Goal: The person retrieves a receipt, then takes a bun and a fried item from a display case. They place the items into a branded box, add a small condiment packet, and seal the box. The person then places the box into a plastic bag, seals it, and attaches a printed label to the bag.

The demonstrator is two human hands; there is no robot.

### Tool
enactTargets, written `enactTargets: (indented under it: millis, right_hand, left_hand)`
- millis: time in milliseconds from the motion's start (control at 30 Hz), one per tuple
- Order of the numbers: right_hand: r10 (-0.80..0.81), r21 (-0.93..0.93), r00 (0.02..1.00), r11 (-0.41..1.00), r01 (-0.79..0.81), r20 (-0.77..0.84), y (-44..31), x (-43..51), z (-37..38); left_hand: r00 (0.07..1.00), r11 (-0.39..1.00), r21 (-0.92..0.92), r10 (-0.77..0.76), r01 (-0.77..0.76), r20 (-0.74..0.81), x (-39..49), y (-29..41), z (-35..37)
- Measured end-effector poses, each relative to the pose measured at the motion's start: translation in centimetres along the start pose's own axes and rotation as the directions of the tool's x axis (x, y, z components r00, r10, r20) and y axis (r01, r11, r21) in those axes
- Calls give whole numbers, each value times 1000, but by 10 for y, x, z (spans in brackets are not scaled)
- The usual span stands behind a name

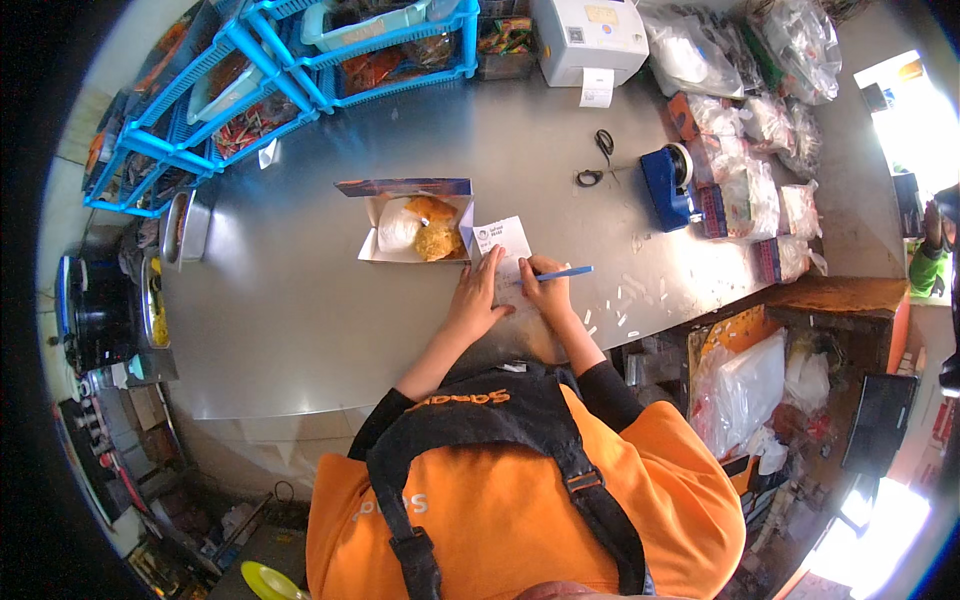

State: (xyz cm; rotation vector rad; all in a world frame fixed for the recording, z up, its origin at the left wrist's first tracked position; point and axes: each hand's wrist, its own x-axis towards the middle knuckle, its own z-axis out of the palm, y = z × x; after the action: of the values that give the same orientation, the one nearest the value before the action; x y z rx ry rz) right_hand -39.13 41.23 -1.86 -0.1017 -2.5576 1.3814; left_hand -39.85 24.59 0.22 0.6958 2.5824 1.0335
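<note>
A white paper slip bearing print (514, 234) lies on the steel table, close to the right side of an open cardboard food box (382, 256). Flat on the slip's left part rests my left hand (478, 294), fingers apart. My right hand (547, 291) grips a blue pen (564, 274), its tip end over the paper. Inside the box are a white wrapped bundle (399, 225), probably rice, and a golden-brown breaded piece of food (439, 240) with another browned piece (431, 208) behind it.
Black-handled scissors (604, 154) and a blue tape dispenser (664, 191) stand right of the box. A label printer (592, 37) is at the back. Blue plastic racks (225, 112) line the back left; bagged boxes (742, 195) are stacked at the right. At the far right edge, a person shows partly (930, 262).
</note>
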Motion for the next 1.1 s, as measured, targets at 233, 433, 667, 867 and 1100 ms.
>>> enactTargets:
  millis: [233, 433, 667, 867, 1100]
  right_hand:
    - [-123, -128, 990, 985, 114, -64, -8, 7, -12]
    - [-135, -401, 982, 899, 176, 129, -26, 58, 2]
    - [-159, 319, 973, 925, 205, -164, -118, 126, 82]
    - [-388, 78, 883, 921, 382, 264, -109, 173, 51]
    - [-588, -108, 403, 472, 875, 701, -64, 148, 20]
  left_hand:
    - [946, 934, -310, 75, -178, -316, -21, -14, -22]
    - [600, 965, 216, 84, 151, -795, 2, -103, -138]
    - [523, 965, -183, -59, -189, -850, 64, -78, -162]
    - [710, 994, 78, 107, -74, -696, 10, -106, -213]
    - [911, 884, 378, 364, -273, -192, -64, -103, -187]
